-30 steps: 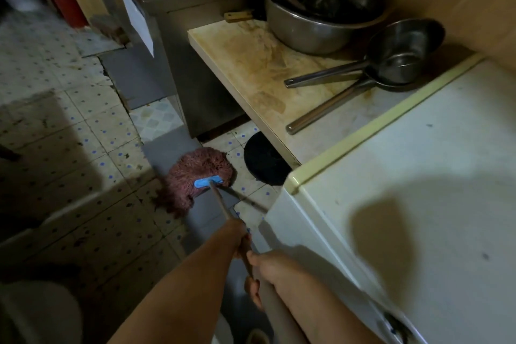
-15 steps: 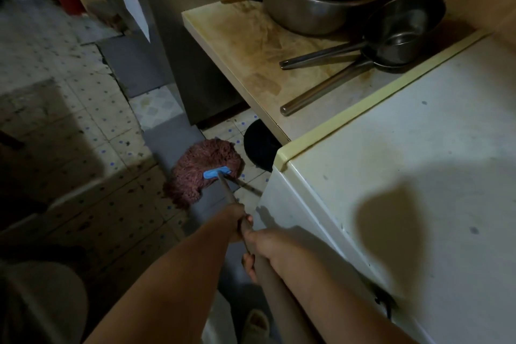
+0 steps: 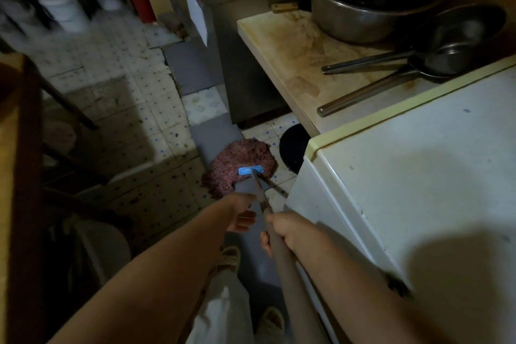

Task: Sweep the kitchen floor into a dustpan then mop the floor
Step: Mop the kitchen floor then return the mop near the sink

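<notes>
A pink-brown fringed mop head (image 3: 241,158) with a blue clamp (image 3: 250,169) lies on the stained tiled floor (image 3: 134,109), just in front of a white fridge. Its brown handle (image 3: 290,274) runs back toward me. My right hand (image 3: 282,230) grips the handle, with the fingers wrapped round it. My left hand (image 3: 241,211) sits just ahead on the handle's left side. Its fingers are loosely curled beside the handle and not wrapped round it.
The white fridge (image 3: 405,190) stands close on my right. Beyond it a stained counter (image 3: 287,47) holds a steel basin (image 3: 368,0) and long-handled pans (image 3: 458,39). A black round object (image 3: 293,145) lies under the counter. White buckets (image 3: 62,7) stand far left, and wooden furniture (image 3: 19,176) is near left.
The mop head has shifted a little toward the fridge and black object. My left hand has loosened from the handle, and the view has pulled back to show my feet.
</notes>
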Available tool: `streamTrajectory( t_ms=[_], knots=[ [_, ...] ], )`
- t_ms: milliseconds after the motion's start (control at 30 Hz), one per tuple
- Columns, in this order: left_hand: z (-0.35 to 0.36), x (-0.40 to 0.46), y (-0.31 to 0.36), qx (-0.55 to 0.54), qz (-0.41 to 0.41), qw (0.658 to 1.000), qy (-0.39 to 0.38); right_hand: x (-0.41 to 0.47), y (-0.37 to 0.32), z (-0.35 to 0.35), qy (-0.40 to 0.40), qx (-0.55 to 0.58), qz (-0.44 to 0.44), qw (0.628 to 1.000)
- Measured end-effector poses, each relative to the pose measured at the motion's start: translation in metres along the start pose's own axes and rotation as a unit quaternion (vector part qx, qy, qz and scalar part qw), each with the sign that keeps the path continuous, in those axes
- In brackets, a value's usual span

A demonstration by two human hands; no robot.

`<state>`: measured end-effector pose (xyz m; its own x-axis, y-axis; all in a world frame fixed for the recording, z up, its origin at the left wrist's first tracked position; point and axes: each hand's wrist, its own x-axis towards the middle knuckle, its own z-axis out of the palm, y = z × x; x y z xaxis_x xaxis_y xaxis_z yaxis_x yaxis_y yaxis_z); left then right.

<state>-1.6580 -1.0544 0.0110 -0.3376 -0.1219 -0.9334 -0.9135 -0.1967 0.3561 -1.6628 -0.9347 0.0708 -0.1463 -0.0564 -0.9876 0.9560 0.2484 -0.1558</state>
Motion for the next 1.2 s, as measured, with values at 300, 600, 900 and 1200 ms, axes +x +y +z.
streamTrajectory(
  t_ms=[300,600,900,1200],
  knots=[
    [-0.051,-0.096,-0.018,0.044,0.047,0.997,0.044,0.015,0.002,0.027,-0.048,-0.001,-0.054,0.997],
    [-0.099,-0.172,-0.015,0.113,0.043,0.992,0.032,-0.019,-0.008,0.084,-0.086,-0.019,-0.077,0.993],
    [-0.165,-0.203,0.005,0.206,0.019,0.978,-0.018,-0.015,-0.028,0.149,-0.117,-0.098,-0.072,0.986],
    [-0.225,-0.213,0.001,0.279,0.006,0.959,-0.043,-0.01,-0.025,0.212,-0.113,-0.168,-0.039,0.979]
  ],
)
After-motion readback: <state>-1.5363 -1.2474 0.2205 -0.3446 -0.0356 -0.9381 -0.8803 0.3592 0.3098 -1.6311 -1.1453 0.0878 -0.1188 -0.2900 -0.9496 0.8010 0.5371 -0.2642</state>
